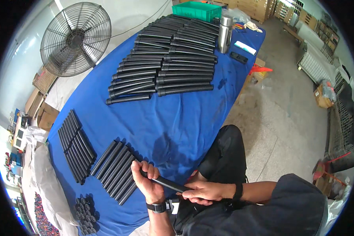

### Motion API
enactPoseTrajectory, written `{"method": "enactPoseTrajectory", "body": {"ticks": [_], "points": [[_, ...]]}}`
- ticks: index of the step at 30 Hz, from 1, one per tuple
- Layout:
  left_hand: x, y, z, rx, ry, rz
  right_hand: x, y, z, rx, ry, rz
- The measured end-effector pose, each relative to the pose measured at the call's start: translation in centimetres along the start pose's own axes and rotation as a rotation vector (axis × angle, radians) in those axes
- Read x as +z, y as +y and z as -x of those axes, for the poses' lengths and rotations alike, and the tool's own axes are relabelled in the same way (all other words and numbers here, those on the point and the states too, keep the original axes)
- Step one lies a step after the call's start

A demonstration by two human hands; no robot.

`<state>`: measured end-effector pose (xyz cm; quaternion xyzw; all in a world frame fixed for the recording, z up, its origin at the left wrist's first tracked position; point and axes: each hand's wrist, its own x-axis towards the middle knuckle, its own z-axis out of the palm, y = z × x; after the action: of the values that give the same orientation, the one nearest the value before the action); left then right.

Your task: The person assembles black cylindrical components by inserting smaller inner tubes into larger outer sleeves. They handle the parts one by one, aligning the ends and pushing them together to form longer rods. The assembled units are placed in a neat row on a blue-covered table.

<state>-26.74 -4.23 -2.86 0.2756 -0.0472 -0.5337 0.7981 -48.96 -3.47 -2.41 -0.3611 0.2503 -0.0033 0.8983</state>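
Note:
A black tube (pixel 170 184) lies slantwise between my two hands, above the near edge of the blue cloth. Fingers of my left hand (pixel 148 184) wrap round its upper end. At the lower end, my right hand (pixel 203 192) grips it near my lap; part of that end is hidden by the fingers. Just left of my left hand is a row of similar black tubes (pixel 116 171). Farther left lie thinner black rods (pixel 75 147) side by side. Several small round black caps (pixel 86 215) are clustered at the lower left.
Many black tubes with collared ends (pixel 187 78) cover the table's far part on the blue cloth (pixel 177 118). Beyond them stand a green crate (pixel 196 11) and a steel flask (pixel 225 34). A dark phone-like object (pixel 239 58) lies nearby. A large fan (pixel 76 38) stands left.

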Motion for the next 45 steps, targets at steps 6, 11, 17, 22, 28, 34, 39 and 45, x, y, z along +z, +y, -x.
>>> {"method": "enactPoseTrajectory", "body": {"ticks": [6, 11, 17, 22, 28, 34, 39, 45], "points": [[-0.1, -0.3, 0.0, -0.005, -0.008, 0.013, -0.4, 0.3, -0.3, 0.012, 0.023, 0.032], [0.7, 0.1, 0.5, -0.013, 0.011, -0.136, -0.1, 0.0, -0.2, 0.029, 0.070, 0.091], [1.9, -0.7, 1.5, 0.113, 0.107, -0.238, -0.7, 0.5, 0.3, -0.140, 0.224, 0.274], [0.1, -0.3, 1.7, 0.126, 0.050, -0.068, -1.3, -0.9, 0.7, -0.019, 0.195, 0.376], [-0.1, 0.5, 1.5, 0.086, 0.016, -0.044, -0.9, -0.1, -0.1, -0.029, 0.172, 0.392], [0.9, 0.3, 0.5, 0.040, 0.058, -0.072, -0.3, 0.2, -0.4, -0.171, 0.242, 0.422], [3.3, -1.5, -3.2, -0.023, 0.003, -0.095, -1.4, -2.1, 0.0, -0.079, 0.385, 0.297], [4.9, -4.6, -8.9, -0.065, -0.082, -0.112, -5.2, -3.5, -1.4, -0.658, 0.767, 1.107]]}}
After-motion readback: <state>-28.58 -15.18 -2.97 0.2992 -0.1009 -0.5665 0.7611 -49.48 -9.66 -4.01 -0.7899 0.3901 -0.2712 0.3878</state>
